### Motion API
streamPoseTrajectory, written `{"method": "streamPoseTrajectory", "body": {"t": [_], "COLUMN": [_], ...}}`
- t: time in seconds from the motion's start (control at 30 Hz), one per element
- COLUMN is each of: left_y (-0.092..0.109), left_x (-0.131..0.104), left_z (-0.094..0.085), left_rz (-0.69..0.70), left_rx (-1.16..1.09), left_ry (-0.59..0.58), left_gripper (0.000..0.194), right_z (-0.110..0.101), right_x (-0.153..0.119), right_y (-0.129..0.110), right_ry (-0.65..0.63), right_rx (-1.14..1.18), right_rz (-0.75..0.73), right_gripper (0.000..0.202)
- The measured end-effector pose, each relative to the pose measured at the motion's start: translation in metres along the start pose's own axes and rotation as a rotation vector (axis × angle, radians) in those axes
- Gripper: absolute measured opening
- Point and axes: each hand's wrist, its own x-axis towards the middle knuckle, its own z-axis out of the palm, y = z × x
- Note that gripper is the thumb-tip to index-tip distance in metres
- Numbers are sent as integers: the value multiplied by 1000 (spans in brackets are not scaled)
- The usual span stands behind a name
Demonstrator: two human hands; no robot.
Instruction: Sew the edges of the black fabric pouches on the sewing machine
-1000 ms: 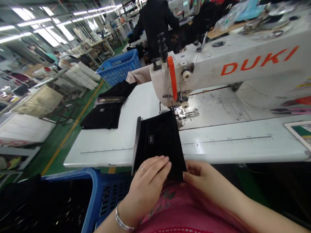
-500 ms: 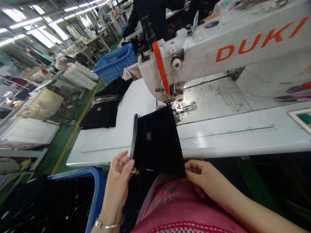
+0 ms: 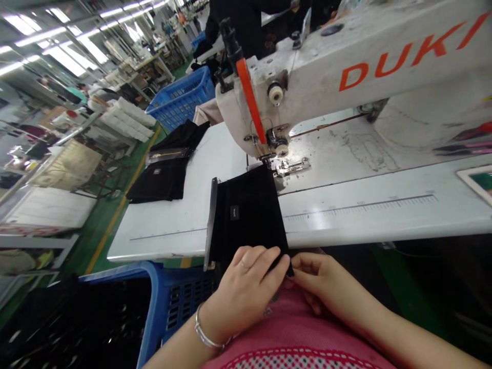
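A black fabric piece (image 3: 251, 205) with a small label and a grey zipper strip (image 3: 211, 220) along its left side lies over the table's front edge. Its far corner is under the needle area of the sewing machine (image 3: 269, 148). My left hand (image 3: 249, 282) rests across the near end of the cloth, thumb and fingers closing on the edge by the right corner. Right at that corner, my right hand (image 3: 315, 277) pinches the fabric between thumb and fingers. The underside of the cloth is hidden.
Another stack of black pieces with a zipper (image 3: 165, 169) lies on the table's left. A blue crate (image 3: 154, 292) full of dark items stands below left, and a second blue basket (image 3: 184, 97) sits behind the table. Scissors-like tools (image 3: 465, 141) lie at far right.
My left hand has let go of the zipper strip's near end and moved right to the cloth's near right corner. My right hand stays at that corner.
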Motion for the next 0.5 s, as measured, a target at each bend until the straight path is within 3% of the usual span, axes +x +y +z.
{"method": "streamPoseTrajectory", "body": {"t": [0.2,0.37,0.5], "left_y": [-10,-10,-9], "left_x": [6,4,3], "left_z": [9,19,25], "left_rz": [23,82,59], "left_rx": [-260,-264,-273], "left_ry": [289,138,122], "left_gripper": [34,33,28], "right_z": [0,1,0], "right_x": [-2,-5,-6], "right_y": [0,-3,-3], "right_ry": [-28,-25,-34], "right_rx": [61,32,17], "right_rz": [-27,-13,-14], "right_gripper": [26,21,21]}}
